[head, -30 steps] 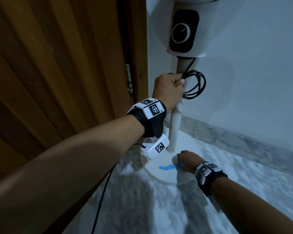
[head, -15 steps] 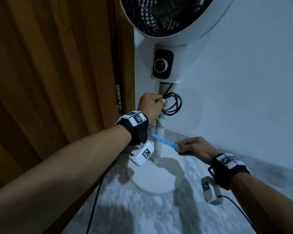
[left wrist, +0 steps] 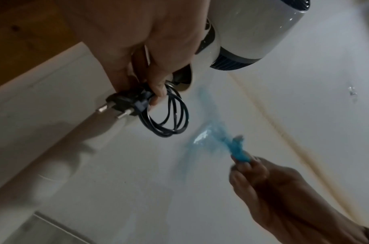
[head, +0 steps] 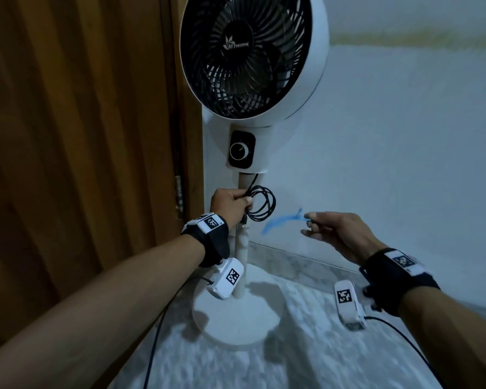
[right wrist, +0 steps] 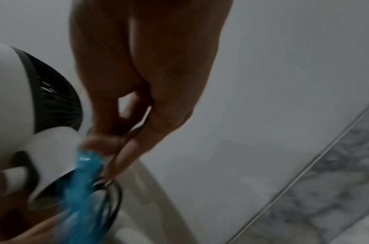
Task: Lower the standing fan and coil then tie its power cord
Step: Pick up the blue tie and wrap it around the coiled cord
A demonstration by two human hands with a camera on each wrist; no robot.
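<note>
Right hand has lifted the blue tie off fan base, fingers pinching one end, now just right of pole, ready to wrap. Left hand clenches coiled cord w/ plug against pole so loops don't spring.

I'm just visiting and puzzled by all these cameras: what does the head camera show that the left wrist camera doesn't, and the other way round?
Only the head view shows the white standing fan's black front grille, the round black control dial, the round white base and the brown wooden door.

Only the left wrist view shows the black two-pin plug under the left hand's fingers.

Both show the left hand gripping the coiled black power cord and the right hand pinching a blurred blue strip, which isn't touching the coil.
</note>
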